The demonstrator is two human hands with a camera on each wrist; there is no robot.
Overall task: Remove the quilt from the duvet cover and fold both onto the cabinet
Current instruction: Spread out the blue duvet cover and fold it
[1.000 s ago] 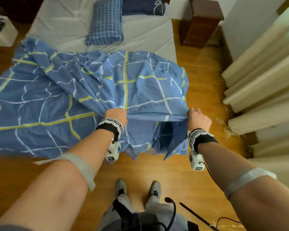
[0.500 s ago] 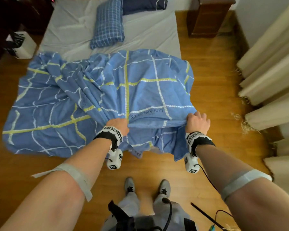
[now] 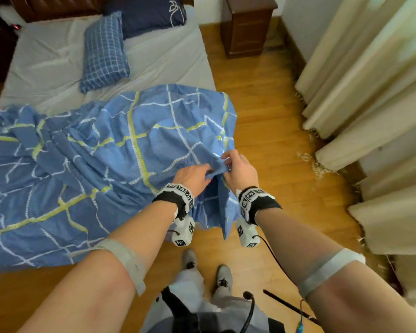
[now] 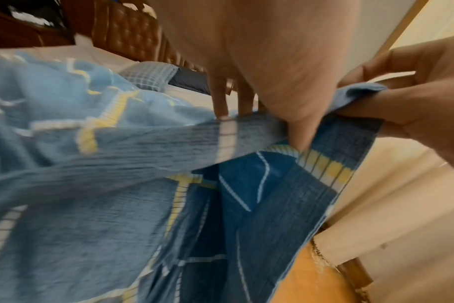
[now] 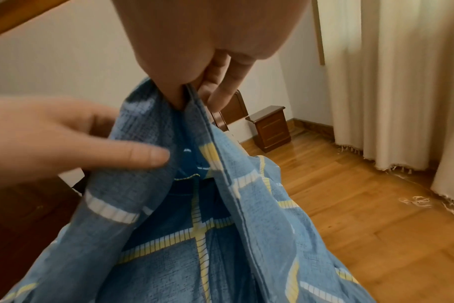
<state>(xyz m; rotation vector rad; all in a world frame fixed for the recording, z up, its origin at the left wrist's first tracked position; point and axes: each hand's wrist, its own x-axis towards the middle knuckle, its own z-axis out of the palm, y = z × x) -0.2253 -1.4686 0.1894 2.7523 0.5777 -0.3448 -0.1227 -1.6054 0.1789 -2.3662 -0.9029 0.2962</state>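
Note:
The blue duvet cover (image 3: 135, 150), crossed by yellow and white lines, lies over the foot of the bed and hangs to the floor. My left hand (image 3: 205, 174) pinches its near edge, thumb under the cloth (image 4: 296, 131). Right beside it, almost touching, my right hand (image 3: 227, 163) pinches the same edge, and a fold hangs down between my wrists. In the right wrist view the right hand (image 5: 194, 92) holds the hem up while the left hand (image 5: 132, 155) spreads the cloth; darker inner fabric (image 5: 184, 221) shows in the gap. No quilt shows. A brown bedside cabinet (image 3: 247, 27) stands far right of the bed.
The bed (image 3: 168, 56) has a white sheet, a checked pillow (image 3: 105, 51) and a dark pillow (image 3: 149, 13). Cream curtains (image 3: 360, 97) hang along the right, their fringe on the wooden floor (image 3: 269, 131). My feet (image 3: 207, 267) stand below the hands, a black cable (image 3: 288, 306) to their right.
My hands held the cover's edge stretched wide apart; now they have come together at its right part, and the edge hangs folded between them.

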